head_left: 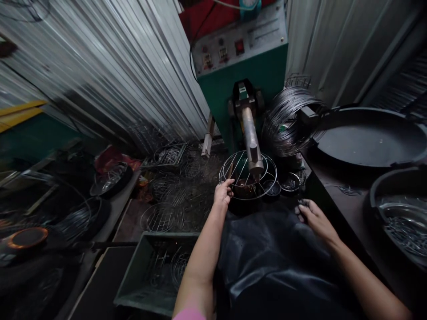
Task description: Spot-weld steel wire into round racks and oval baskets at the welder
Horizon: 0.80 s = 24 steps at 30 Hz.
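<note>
A round wire rack [271, 189] with parallel cross bars lies level under the welding machine's upper arm [250, 133]. My left hand [224, 192] grips its rim at the left, thumb and fingers closed on the wire. The arm's tip comes down over the rack's right part; contact with the wire cannot be made out. My right hand [312, 214] is apart from the rack, to its lower right, above the dark apron [267, 253]. Its fingers are curled and pinched together, and any small piece between them is too dark to name.
The green machine cabinet [213, 95] stands ahead. At right are a wire coil [290, 120], a large black pan [370, 133] and a tub of metal rings [407, 231]. A green crate [133, 271] holding wire pieces stands lower left; wire racks [163, 218] litter the floor.
</note>
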Tool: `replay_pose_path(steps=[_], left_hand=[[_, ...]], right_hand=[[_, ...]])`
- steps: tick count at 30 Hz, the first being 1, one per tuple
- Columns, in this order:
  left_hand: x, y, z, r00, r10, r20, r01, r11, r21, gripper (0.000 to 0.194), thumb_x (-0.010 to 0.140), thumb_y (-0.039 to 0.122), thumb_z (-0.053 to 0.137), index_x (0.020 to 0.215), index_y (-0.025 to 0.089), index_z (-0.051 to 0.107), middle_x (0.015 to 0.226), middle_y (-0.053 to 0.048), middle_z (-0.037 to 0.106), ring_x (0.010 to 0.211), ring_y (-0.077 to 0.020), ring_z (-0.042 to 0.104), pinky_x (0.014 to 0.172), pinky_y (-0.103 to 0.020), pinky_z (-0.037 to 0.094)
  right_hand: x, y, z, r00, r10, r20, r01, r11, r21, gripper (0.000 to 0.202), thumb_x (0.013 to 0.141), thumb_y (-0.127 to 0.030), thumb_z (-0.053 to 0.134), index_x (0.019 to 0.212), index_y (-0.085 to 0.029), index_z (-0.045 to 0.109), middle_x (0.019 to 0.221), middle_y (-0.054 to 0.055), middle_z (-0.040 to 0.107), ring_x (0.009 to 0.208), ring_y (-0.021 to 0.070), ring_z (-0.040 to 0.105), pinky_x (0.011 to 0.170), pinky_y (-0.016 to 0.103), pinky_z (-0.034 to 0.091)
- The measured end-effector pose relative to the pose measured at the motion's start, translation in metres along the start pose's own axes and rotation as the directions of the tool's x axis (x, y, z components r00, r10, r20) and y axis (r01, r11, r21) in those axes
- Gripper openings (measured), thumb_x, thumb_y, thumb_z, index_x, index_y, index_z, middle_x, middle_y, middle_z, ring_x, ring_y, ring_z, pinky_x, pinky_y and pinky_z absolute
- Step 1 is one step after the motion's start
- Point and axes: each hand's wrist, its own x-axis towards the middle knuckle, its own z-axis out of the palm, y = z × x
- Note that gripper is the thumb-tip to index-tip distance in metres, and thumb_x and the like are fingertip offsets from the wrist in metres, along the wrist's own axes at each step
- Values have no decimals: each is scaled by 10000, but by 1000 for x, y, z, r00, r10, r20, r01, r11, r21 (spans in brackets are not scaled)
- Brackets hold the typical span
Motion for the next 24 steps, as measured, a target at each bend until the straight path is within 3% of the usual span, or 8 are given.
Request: replay_pose_path(steps=[3,7,12,17,24], left_hand=[[2,-2,1,1000,14,12,-14,1000,-15,329,474,170,734,614,166,436,455,121,300,335,1,239,324,-155,172],[-2,0,-7,998,58,27,-57,998,-37,367,466,171,747,665,171,438,459,130,303,334,6,230,334,-151,156],[-7,2,-24,986,156,57,-150,984,-92,512,429,138,764,824,186,442,525,129,361,362,8,282,352,-133,160],[-8,2,-27,986,157,59,-151,984,-89,566,450,159,770,905,194,435,572,115,395,383,6,321,361,-129,163],[-10,3,-23,995,103,18,-102,994,-40,550,440,183,797,859,187,441,574,112,408,379,12,310,359,-131,178]], right_hand=[[12,-41,21,982,-187,29,185,981,57,315,831,-424,489,1055,-217,414,759,-3,609,576,117,541,614,268,448],[29,-66,56,939,-336,70,333,942,48,274,817,-456,489,948,-216,488,832,39,645,693,161,608,682,303,480],[38,-61,74,938,-295,184,324,934,-151,247,764,-450,518,803,-210,558,604,-4,610,559,160,577,592,290,462],[41,-66,76,948,-254,194,287,943,-167,234,747,-433,530,785,-205,568,587,-10,608,529,156,584,568,280,459],[43,-65,74,946,-257,199,284,951,-121,241,742,-432,556,788,-196,561,650,-5,607,555,158,605,584,279,467]])
